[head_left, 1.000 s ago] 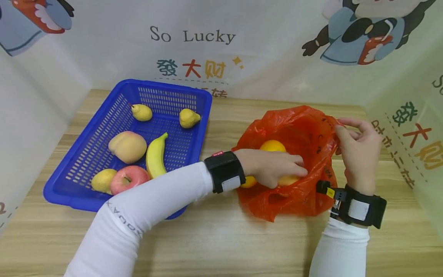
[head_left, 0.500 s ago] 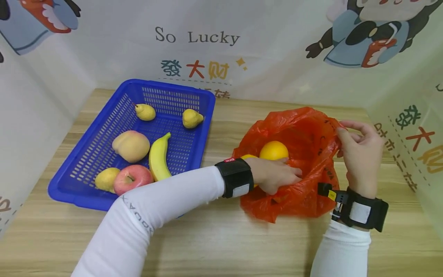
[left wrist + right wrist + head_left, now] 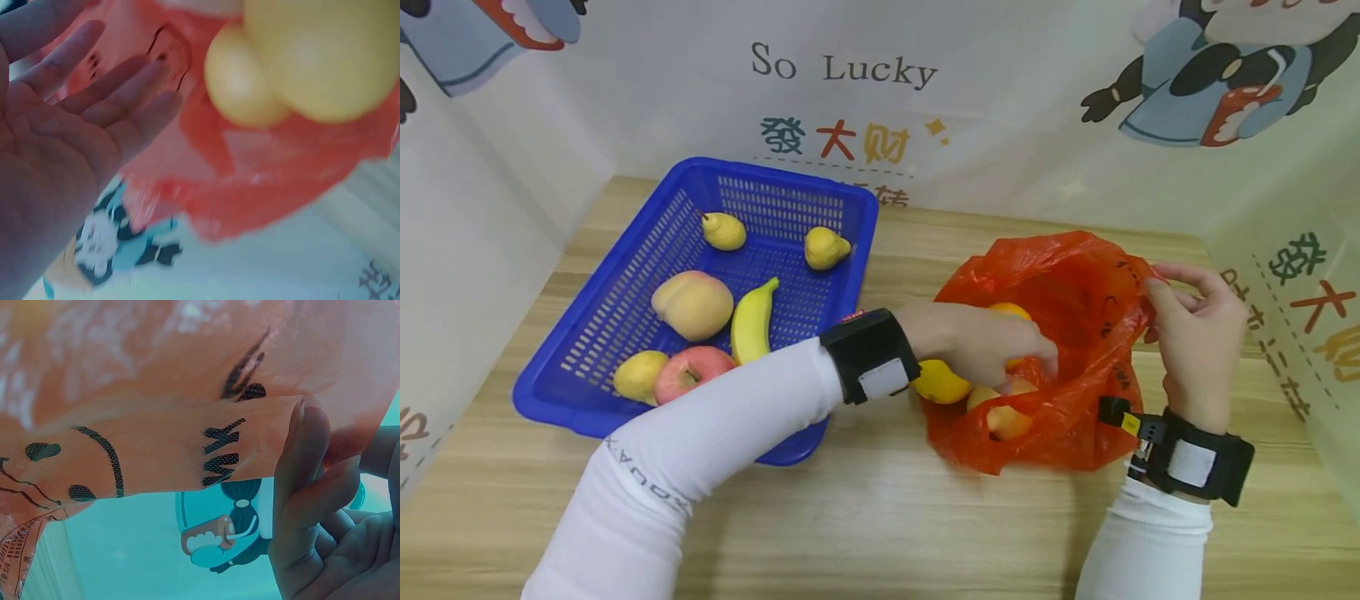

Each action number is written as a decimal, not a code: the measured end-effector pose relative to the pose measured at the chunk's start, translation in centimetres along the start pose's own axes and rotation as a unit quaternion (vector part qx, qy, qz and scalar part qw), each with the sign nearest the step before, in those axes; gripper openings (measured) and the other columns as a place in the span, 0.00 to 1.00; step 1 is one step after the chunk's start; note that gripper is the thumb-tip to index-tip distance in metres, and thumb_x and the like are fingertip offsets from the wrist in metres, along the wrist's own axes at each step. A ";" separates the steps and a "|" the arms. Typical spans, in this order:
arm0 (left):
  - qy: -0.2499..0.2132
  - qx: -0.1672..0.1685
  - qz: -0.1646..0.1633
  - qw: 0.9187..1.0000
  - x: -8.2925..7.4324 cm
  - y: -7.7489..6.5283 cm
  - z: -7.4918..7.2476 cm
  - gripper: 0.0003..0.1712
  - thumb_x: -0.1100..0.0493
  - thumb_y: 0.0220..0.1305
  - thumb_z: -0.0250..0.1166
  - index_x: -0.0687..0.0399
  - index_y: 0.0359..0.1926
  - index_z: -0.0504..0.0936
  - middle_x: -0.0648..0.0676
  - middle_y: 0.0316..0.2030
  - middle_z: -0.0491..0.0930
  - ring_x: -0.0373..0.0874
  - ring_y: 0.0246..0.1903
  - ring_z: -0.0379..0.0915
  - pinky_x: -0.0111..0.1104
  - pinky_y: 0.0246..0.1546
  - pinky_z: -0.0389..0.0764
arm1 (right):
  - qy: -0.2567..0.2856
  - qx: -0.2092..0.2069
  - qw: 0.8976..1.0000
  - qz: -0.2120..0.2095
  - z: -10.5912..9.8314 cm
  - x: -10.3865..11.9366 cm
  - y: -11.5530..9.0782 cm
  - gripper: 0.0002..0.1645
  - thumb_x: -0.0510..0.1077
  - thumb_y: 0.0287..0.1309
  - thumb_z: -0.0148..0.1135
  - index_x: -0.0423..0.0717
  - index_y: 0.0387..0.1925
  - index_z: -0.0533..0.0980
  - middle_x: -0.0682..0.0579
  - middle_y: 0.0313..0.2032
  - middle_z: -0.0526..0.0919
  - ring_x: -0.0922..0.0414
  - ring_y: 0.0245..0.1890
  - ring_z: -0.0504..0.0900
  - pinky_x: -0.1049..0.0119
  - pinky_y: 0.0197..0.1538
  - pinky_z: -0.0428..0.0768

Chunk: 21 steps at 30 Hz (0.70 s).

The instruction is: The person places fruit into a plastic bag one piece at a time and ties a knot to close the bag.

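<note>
A red plastic bag [image 3: 1093,350] stands with its mouth spread. My right hand [image 3: 1198,333] pinches the bag's right rim between thumb and fingers; in the right wrist view the fingertips [image 3: 306,425] press the film. My left hand [image 3: 985,342] hovers over the bag's mouth, and in the left wrist view its fingers [image 3: 144,125] are loosely extended, apart from the fruit, with nothing held. Inside the bag lie an orange-yellow round fruit [image 3: 942,382], another orange-yellow fruit [image 3: 1011,311] partly behind the hand, and pale yellow fruit [image 3: 1009,419] at the front.
Left of the bag, a blue plastic basket [image 3: 867,242] holds a banana [image 3: 752,321], a peach [image 3: 694,305], a red apple [image 3: 692,372] and several yellow pears [image 3: 724,231]. A printed curtain [image 3: 1000,83] walls in the wooden table [image 3: 880,533] at the back and sides.
My left hand has drawn up and back from the front of the bag, uncovering the pale yellow fruit there. The right hand keeps its pinch on the rim. The head view has shifted slightly.
</note>
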<state>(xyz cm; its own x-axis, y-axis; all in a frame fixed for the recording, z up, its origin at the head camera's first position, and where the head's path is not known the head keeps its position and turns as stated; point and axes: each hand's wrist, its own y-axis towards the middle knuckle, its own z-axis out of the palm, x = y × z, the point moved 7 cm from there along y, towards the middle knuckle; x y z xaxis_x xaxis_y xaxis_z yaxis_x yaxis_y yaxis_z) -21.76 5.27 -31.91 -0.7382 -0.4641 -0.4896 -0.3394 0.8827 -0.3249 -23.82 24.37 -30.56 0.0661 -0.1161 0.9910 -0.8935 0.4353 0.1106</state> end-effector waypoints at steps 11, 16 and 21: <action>-0.015 -0.167 -0.065 0.984 2.7 -9.9 -6.5 0.22 0.55 0.72 0.57 0.47 0.65 0.72 0.48 0.65 0.72 0.44 0.64 0.67 0.39 0.67 0.68 | 0.006 0.004 1.000 0.002 -0.2 -0.2 0.2 0.07 0.36 0.60 0.62 0.46 0.40 0.79 0.57 0.17 0.83 0.63 0.11 0.74 0.75 0.15 0.69; 0.031 -0.257 -0.146 0.955 5.2 -16.3 -7.8 0.21 0.55 0.72 0.56 0.50 0.64 0.73 0.53 0.64 0.74 0.49 0.61 0.70 0.45 0.64 0.70 | 0.009 0.006 1.000 0.003 -0.2 -0.4 0.1 0.07 0.36 0.60 0.62 0.46 0.40 0.79 0.57 0.17 0.83 0.63 0.11 0.74 0.74 0.15 0.70; 0.044 -0.298 -0.223 0.927 8.1 -20.5 -7.3 0.20 0.57 0.72 0.55 0.55 0.62 0.74 0.59 0.62 0.74 0.55 0.62 0.69 0.52 0.62 0.69 | 0.010 0.002 1.000 -0.006 -0.4 -0.2 0.2 0.07 0.36 0.60 0.62 0.46 0.40 0.79 0.57 0.17 0.83 0.63 0.11 0.73 0.74 0.15 0.69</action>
<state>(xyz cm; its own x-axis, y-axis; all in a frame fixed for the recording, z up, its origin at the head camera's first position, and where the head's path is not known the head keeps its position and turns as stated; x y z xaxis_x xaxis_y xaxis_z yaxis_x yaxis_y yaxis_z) -25.07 -16.10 -23.27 -0.4824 -0.8086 -0.3369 -0.8650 0.5003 0.0379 -23.87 24.87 -30.71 0.0864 -0.1038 0.9908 -0.8943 0.4302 0.1231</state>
